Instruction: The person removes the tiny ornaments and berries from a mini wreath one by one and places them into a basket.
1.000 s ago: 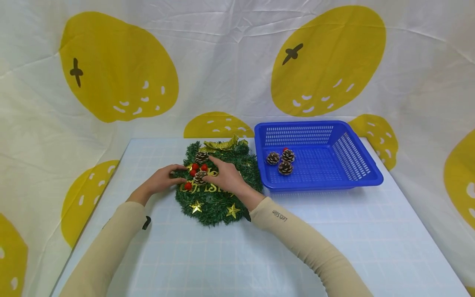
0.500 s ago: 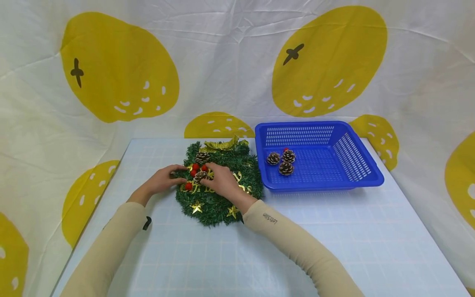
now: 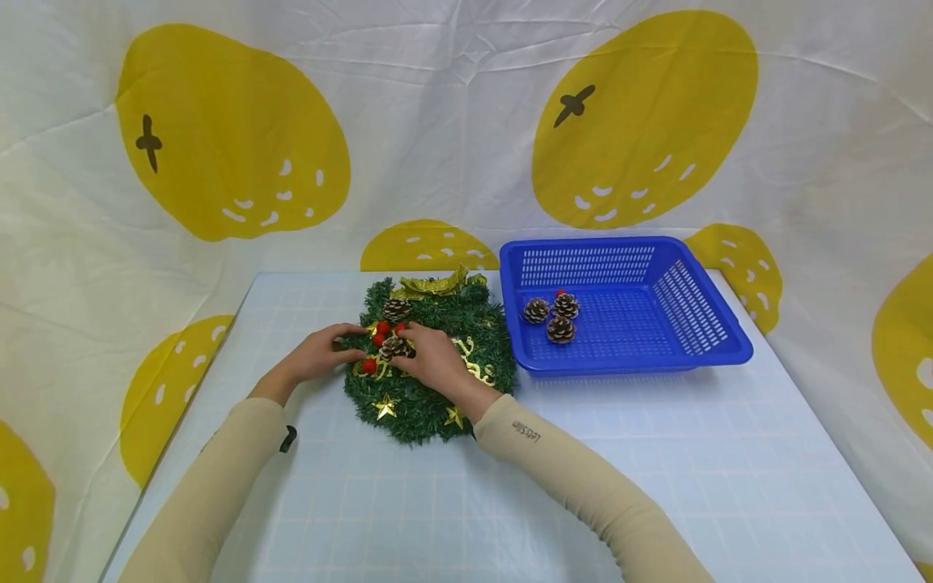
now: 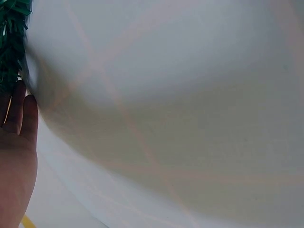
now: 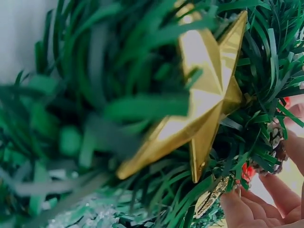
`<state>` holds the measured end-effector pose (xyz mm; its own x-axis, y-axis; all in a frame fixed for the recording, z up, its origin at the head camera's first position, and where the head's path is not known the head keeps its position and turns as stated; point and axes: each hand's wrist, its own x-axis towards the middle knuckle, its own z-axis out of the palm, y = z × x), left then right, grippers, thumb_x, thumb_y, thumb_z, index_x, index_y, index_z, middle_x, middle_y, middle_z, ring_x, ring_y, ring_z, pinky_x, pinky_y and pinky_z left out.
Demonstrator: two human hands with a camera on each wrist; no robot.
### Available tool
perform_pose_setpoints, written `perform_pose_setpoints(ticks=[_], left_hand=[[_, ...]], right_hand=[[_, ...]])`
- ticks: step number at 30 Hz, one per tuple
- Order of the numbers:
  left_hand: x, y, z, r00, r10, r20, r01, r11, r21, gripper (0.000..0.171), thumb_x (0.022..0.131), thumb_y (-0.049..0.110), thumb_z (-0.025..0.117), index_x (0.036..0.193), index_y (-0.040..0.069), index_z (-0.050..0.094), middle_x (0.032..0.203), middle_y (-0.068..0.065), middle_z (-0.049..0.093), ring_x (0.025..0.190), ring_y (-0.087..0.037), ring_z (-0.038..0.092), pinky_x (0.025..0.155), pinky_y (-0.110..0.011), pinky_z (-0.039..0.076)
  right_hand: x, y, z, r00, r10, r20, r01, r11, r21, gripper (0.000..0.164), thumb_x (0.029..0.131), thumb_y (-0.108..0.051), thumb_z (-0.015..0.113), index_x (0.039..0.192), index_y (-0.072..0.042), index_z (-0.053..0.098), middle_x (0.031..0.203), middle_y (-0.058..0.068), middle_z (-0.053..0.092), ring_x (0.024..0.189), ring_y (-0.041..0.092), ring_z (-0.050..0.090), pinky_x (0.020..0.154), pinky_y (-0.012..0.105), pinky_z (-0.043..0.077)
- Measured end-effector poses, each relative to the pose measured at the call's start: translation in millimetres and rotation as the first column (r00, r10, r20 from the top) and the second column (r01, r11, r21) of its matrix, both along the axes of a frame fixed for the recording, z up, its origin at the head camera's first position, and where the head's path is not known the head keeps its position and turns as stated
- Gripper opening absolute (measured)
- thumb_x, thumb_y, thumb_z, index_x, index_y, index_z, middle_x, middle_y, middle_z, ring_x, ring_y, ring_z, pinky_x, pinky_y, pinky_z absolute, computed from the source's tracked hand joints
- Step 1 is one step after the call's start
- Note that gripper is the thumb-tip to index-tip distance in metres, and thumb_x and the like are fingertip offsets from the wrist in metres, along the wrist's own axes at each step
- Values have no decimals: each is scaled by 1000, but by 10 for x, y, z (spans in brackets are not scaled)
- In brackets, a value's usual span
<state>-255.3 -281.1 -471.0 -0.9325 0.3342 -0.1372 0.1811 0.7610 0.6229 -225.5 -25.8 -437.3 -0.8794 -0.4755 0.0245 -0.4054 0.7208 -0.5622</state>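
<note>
A green tinsel wreath (image 3: 423, 421) with gold lettering, gold stars (image 3: 385, 406), red balls (image 3: 369, 366) and pine cones lies flat on the table. At its left edge my left hand (image 3: 318, 354) grips the wreath, thumb and fingers spread apart around the rim. In the left wrist view its fingertips disappear at the tinsel. My right hand (image 3: 435, 359) reaches over the wreath and pinches a pine cone (image 3: 394, 348) between thumb and fingers, beside the cluster of red balls. Another pine cone (image 3: 397, 309) sits higher on the wreath, below a gold ribbon bow (image 3: 436, 285).
A blue plastic basket (image 3: 619, 364) stands right of the wreath. Inside it, to the left, are three pine cones (image 3: 560, 329) and a red ball (image 3: 560, 294) partly hidden behind them. A white cloth with yellow fruit prints hangs behind the pale checked table (image 3: 379, 518).
My right hand has drawn its fingers down and in from near the upper pine cone, closing around the lower one. Its forearm has shifted slightly left. The left hand has stayed put.
</note>
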Motion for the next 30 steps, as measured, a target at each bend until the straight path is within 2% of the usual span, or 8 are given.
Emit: perform_pose_setpoints(ticks=[5,14,18,21,24,27,28,30], left_hand=[[-10,0,5,1000,-4,-6,4,1000,1,58,93,43,66,141,13,52,147,-18,44,131,-42,43,104,-59,37],[-5,-11,-16,1000,-9,-11,9,1000,7,59,93,43,65,141,12,52,147,-19,43,130,-43,44,103,-59,38],[-6,-23,-32,1000,-14,-15,14,1000,11,60,93,44,65,142,12,51,147,-19,44,129,-43,45,103,-59,39],[-4,-23,-24,1000,-20,-13,21,1000,17,60,93,41,66,142,10,51,147,-20,44,129,-42,46,103,-58,38],[-3,-21,-15,1000,-21,-7,21,1000,18,59,93,39,67,142,9,51,146,-19,45,129,-42,46,103,-58,39],[-3,-13,-9,1000,-21,-15,21,1000,17,59,93,39,67,141,9,51,145,-20,46,130,-42,45,104,-58,38],[-3,-11,-7,1000,-22,-18,22,1000,16,59,93,39,67,141,8,51,145,-20,46,129,-43,45,104,-58,38],[-2,-3,-4,999,-23,-24,23,1000,16,58,93,38,67,141,8,52,145,-21,46,129,-43,45,104,-58,38]], right_hand=[[-7,0,2,1000,-1,-5,1,1000,-14,51,93,-33,69,137,-10,58,149,13,44,127,28,53,100,38,48],[-10,19,28,997,-29,66,33,998,-55,53,94,-32,68,141,-12,53,152,12,40,130,29,50,99,35,47],[-34,56,71,994,-49,98,60,993,-105,51,95,-29,67,141,-13,52,134,11,59,93,22,66,79,35,51],[-59,91,110,990,-64,125,84,984,-157,51,96,-27,66,142,-11,50,114,10,68,56,15,54,64,35,47],[-96,131,144,988,-74,136,100,975,-198,52,97,-25,65,143,-10,47,118,11,66,61,16,56,68,36,47],[-144,166,188,989,-96,114,118,971,-209,52,97,-23,64,143,-9,46,131,11,59,78,23,63,77,39,48],[-159,178,210,988,-105,112,127,969,-214,52,97,-23,65,143,-9,46,136,11,56,90,25,64,82,40,49],[-193,200,255,987,-121,102,141,966,-217,53,97,-23,64,144,-9,46,136,10,56,97,26,64,86,40,49]])
